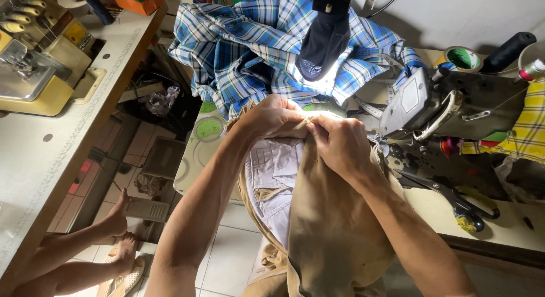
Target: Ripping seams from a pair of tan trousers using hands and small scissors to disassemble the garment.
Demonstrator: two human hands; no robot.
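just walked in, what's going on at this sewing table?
A person is working on a tan garment under a bright lamp. The left hand and right hand pinch its top edge together, close beside the sewing machine. The pale lining shows below the hands. Black scissors lie on the table to the right, and a blue plaid cloth is heaped behind. Another person's bare feet show lower left.

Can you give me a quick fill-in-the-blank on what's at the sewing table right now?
1. Both the left hand and the right hand pinch the ____ trousers under the lamp.
2. The scissors lie to the ____ of the hands.
3. Behind the hands is heaped a blue ____ shirt.

Missing words: tan; right; plaid
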